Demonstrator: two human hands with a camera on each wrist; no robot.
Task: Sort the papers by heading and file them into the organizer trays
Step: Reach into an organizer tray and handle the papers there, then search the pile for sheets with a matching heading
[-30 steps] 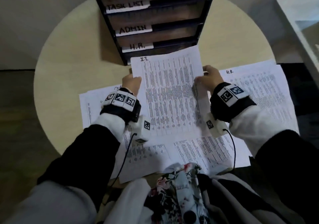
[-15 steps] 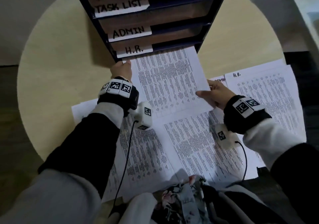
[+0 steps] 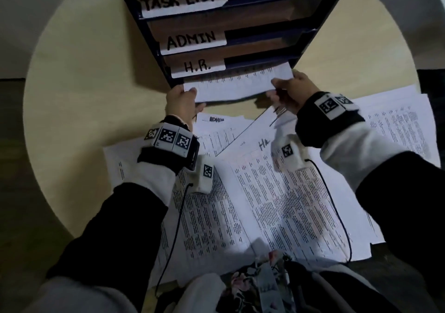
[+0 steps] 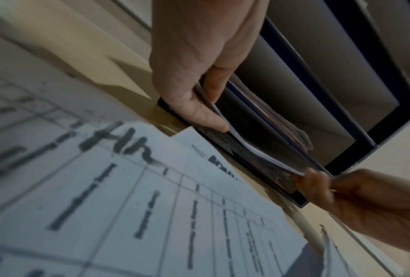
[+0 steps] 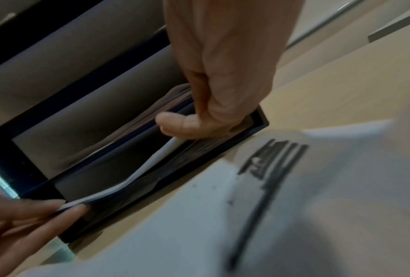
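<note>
A dark tiered organizer stands at the back of the round table, its trays labelled TASK LIST, ADMIN and H.R. A printed sheet is most of the way inside the lowest tray, below the H.R. label; only its near edge sticks out and sags. My left hand pinches the sheet's left corner. My right hand pinches its right corner. In the left wrist view the sheet bows between my left hand and the other hand. The right wrist view shows my right hand pinching the sheet at the tray mouth.
Several printed papers lie spread over the near half of the table, one headed ADMIN, others headed H.R. The bare table top shows left and right of the organizer. A white surface edge sits far right.
Both hands have pushed the I.T. sheet forward from above the spread papers into the lowest tray. My head has moved closer to the organizer.
</note>
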